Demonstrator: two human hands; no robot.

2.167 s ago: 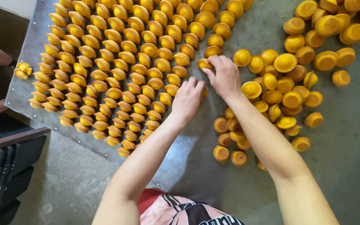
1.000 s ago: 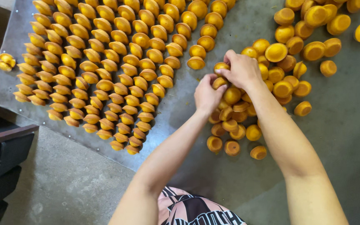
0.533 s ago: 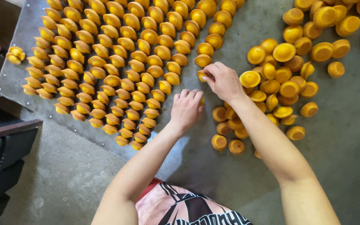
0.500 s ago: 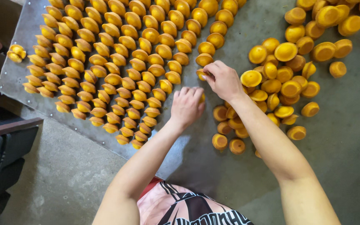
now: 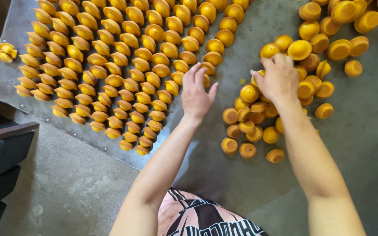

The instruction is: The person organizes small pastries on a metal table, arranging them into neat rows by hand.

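Left hand point(image 5: 196, 94) hovers, fingers spread and empty, beside diagonal rows of small orange-yellow moulded caps point(image 5: 123, 65); right hand point(image 5: 276, 81) seemingly grasps loose-pile caps point(image 5: 250, 116), grip hidden.

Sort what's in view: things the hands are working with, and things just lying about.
In hand:
left hand
right hand
neat rows of yellow-orange moulded pieces
loose heap of the same pieces
grey metal sheet

Lying about:
dark slatted crate
concrete floor

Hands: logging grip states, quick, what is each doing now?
Left hand: open, fingers spread, holding nothing.
Right hand: on the loose yellow pieces; grip cannot be told.
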